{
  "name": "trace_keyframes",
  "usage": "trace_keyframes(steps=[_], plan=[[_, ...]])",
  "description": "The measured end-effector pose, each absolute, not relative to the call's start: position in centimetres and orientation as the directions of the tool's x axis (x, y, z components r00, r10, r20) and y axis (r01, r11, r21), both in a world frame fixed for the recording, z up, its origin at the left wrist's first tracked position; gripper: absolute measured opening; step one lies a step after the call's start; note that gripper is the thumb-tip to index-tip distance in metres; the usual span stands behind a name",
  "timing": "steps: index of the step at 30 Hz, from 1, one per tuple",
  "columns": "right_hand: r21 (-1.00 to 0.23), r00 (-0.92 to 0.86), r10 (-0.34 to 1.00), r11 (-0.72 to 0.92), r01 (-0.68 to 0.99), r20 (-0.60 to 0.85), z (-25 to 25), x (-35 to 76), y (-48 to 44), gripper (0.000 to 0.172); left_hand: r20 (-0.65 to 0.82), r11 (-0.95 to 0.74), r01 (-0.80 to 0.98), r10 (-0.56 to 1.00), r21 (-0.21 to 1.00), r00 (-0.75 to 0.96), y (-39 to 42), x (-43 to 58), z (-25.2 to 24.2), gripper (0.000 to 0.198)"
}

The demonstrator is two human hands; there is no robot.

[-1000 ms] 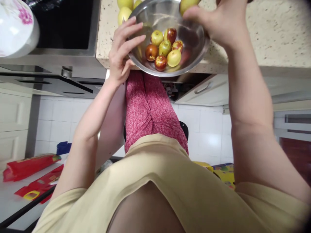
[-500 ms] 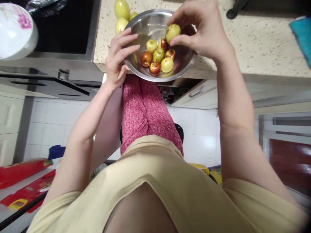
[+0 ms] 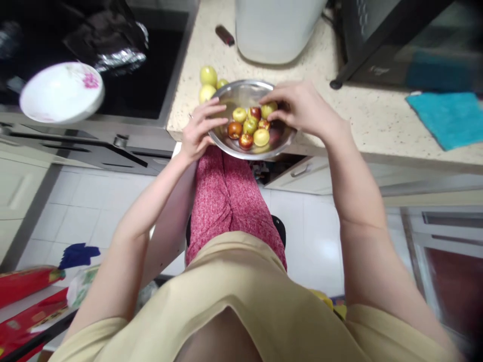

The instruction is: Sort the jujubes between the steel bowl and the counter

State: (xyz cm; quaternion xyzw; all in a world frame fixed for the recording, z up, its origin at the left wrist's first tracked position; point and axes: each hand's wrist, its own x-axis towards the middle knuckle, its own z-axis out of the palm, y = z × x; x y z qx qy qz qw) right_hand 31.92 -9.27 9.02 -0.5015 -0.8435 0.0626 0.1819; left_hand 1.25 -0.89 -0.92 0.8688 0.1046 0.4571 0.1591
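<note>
Left hand [image 3: 199, 131] curled, right hand [image 3: 302, 108] pinching, arms outstretched.

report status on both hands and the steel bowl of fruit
Left hand grips round steel bowl at its rim. Right hand pinches small yellow-green fruit within the bowl. Three pale green fruits behind it, none blocking.

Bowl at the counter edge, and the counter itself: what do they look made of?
The bowl looks like polished metal, probably stainless steel: silvery, with bright streaks and the fruit mirrored on its inner wall. The counter looks like stone or a stone composite: beige with fine dark speckles and a dull sheen; printed laminate can't be ruled out.
</note>
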Motion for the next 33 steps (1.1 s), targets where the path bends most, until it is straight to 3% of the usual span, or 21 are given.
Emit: trace_keyframes(steps=[5, 13, 19, 33], plan=[[-0.331, -0.422, 0.859, 0.504, 0.798, 0.289, 8.1, 32.1, -8.9, 0.03, 0.815, -0.962, -0.018, 0.222, 0.274, 0.535, -1.4, 1.4, -0.5, 0.057], [-0.408, -0.457, 0.847, 0.532, 0.742, 0.272, 8.4, 31.1, -9.4, 0.04, 0.82, -0.957, -0.05, 0.216, 0.284, 0.53, -1.7, 1.4, -0.5, 0.056], [-0.37, -0.36, 0.906, 0.42, 0.828, 0.223, 8.6, 30.7, -9.6, 0.024, 0.813, -0.955, -0.058, 0.216, 0.292, 0.54, -1.7, 1.3, -0.6, 0.056], [-0.361, -0.385, 0.872, 0.478, 0.801, 0.301, 8.1, 30.5, -9.5, 0.024, 0.81, -0.949, -0.087, 0.209, 0.304, 0.547, -1.7, 1.3, -0.5, 0.054]])
